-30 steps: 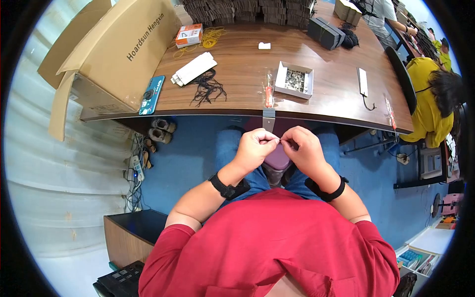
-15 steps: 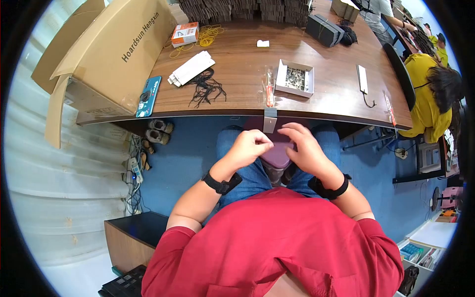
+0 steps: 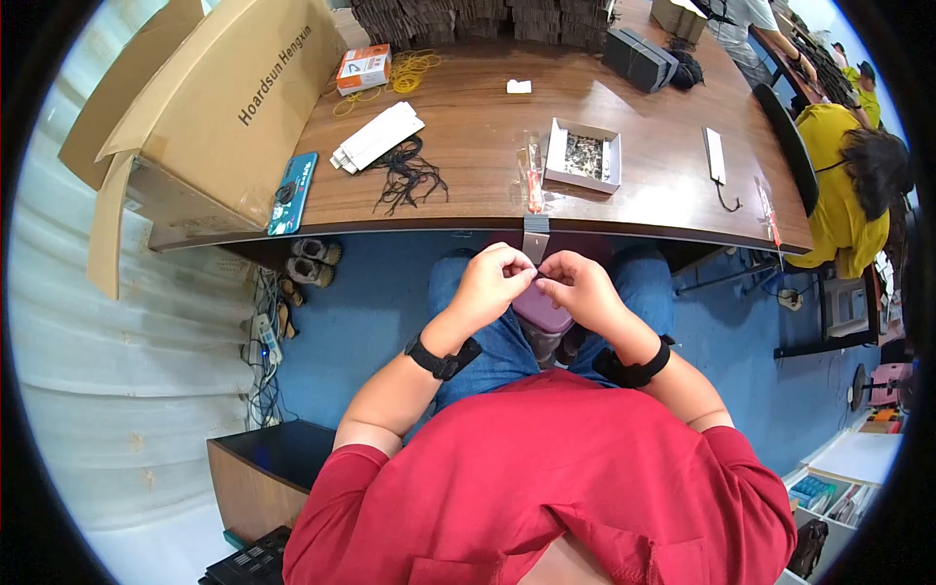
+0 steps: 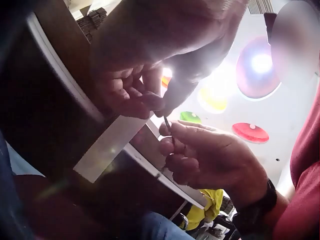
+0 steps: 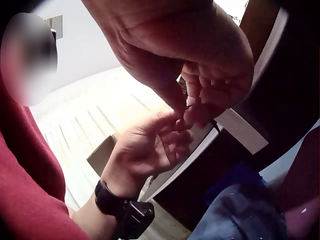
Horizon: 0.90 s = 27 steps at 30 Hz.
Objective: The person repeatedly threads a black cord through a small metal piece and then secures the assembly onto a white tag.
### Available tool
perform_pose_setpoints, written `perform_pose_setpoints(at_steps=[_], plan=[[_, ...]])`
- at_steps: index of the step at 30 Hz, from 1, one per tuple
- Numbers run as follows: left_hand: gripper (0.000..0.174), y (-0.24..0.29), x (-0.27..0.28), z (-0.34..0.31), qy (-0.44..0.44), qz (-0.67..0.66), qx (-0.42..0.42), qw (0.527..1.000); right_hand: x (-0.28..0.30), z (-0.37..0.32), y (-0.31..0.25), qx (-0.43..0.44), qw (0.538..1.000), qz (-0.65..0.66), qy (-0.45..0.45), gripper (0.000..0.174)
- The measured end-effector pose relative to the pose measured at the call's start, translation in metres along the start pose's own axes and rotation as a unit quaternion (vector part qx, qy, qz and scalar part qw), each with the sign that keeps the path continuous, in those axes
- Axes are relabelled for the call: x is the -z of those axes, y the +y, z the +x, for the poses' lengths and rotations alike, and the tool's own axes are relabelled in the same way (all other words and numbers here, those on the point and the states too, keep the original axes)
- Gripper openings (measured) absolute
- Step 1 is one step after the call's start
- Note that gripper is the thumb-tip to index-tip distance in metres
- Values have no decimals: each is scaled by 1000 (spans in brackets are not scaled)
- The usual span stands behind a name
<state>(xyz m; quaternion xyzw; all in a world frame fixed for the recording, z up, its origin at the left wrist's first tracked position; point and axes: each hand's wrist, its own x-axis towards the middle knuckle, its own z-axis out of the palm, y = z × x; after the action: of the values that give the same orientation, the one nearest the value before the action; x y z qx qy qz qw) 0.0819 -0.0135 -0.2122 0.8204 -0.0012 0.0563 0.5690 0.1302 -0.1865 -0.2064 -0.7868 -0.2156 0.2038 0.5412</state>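
Observation:
Over the lap, just in front of the table edge, my left hand (image 3: 493, 285) and right hand (image 3: 582, 292) meet at their fingertips. A short, thin dark cord (image 4: 167, 122) runs between them in the left wrist view. Each hand pinches it between thumb and forefinger; fingers hide most of it. Right beyond the hands, a pale flat strip (image 3: 535, 240) juts out past the table edge. In the right wrist view this strip (image 5: 244, 131) shows below the right hand's fingers, with a dark cord end close to it.
On the table (image 3: 468, 107) stand an open box of small pieces (image 3: 583, 156), a red-handled tool in clear wrapping (image 3: 533, 185), white strips (image 3: 378, 136) with black cords, and another corded strip (image 3: 715, 161). A big carton (image 3: 224, 107) fills the left; a person in yellow (image 3: 840, 195) sits right.
The hands were together a second ago, then parted with the right hand's fingers spread. Now they have come together again, fingertips meeting on the cord.

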Motion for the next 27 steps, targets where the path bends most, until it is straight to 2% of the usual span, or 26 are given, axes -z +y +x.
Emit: perform_pose_setpoints(at_steps=[2, 5, 6, 8, 9, 11, 13, 14, 15, 16, 18, 19, 22, 24, 26, 27], plan=[[8, 1, 0, 2, -22, -8, 3, 1000, 2, 4, 6, 20, 1000, -4, -15, 9], [10, -2, 4, 2, -57, 19, -8, 998, 6, 4, -3, -25, 999, 17, -41, 10], [10, -3, 5, 2, -69, 34, -15, 997, 6, 5, 2, -8, 999, 3, -38, 10], [10, 3, 5, -1, -74, 147, -28, 986, 3, 6, 14, 27, 999, -27, -33, 10], [10, 7, 4, -2, -77, 203, -33, 976, 1, 5, 12, 81, 995, -54, 4, 10], [9, 17, 2, -5, -33, 234, -59, 970, -4, 5, 7, 187, 973, -106, 80, 11], [7, 20, -2, -3, 30, 236, -82, 968, -7, 4, -8, 50, 996, -7, 78, 11], [7, 19, -3, 0, 67, 189, -82, 976, -7, 5, -13, -19, 996, 43, 77, 11], [7, 17, -4, 5, 103, 141, -81, 981, -8, 10, -8, -19, 994, 47, 96, 12], [7, 14, -6, 10, 139, 92, -80, 983, -8, 15, -4, 20, 992, 14, 126, 12], [8, 3, -15, 16, 179, 97, -119, 972, -11, 24, 3, 94, 977, -54, 183, 13], [8, -2, -18, 18, 190, 107, -128, 968, -13, 27, 7, 87, 975, -43, 198, 14], [7, -11, -22, 20, 207, 142, -144, 957, -18, 29, 26, -15, 985, 46, 166, 15], [6, -12, -22, 18, 209, 162, -168, 950, -17, 27, 37, -108, 963, 243, 50, 17], [4, -15, -26, 13, 190, 39, -87, 977, -15, 24, 38, -176, 906, 380, -62, 17], [3, -17, -29, 12, 178, -24, -45, 983, -15, 25, 39, -199, 906, 367, -70, 16]])
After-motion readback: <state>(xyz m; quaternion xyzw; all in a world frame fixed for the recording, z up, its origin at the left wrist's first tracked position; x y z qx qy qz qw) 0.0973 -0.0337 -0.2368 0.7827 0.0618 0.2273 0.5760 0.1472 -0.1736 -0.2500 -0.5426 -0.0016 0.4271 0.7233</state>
